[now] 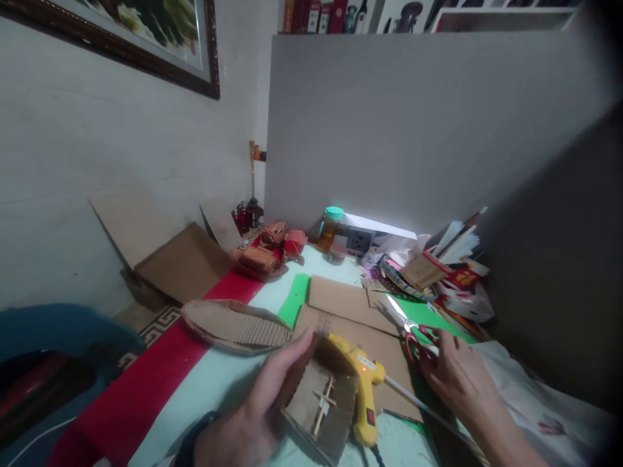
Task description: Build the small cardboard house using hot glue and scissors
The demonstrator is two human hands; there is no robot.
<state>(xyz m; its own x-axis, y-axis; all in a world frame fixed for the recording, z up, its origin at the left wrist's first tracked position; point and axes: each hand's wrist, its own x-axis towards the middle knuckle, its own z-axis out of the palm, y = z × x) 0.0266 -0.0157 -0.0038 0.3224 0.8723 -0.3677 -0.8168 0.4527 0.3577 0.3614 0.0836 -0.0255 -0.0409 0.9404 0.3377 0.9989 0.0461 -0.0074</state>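
My left hand is closed around a small open cardboard box at the bottom centre, its thumb along the near-left wall. Inside the box lie thin wooden sticks that cross each other. A yellow glue gun with a small orange light rests just right of the box, a long pale glue stick in its rear. At the right, my right hand has its fingers at the red handles of the scissors, whose blades point away to the upper left.
A boat-shaped cardboard piece lies left of flat cardboard sheets. Behind stand a jar with a green lid and a cluttered basket. An open box is at the left, a blue tub nearer.
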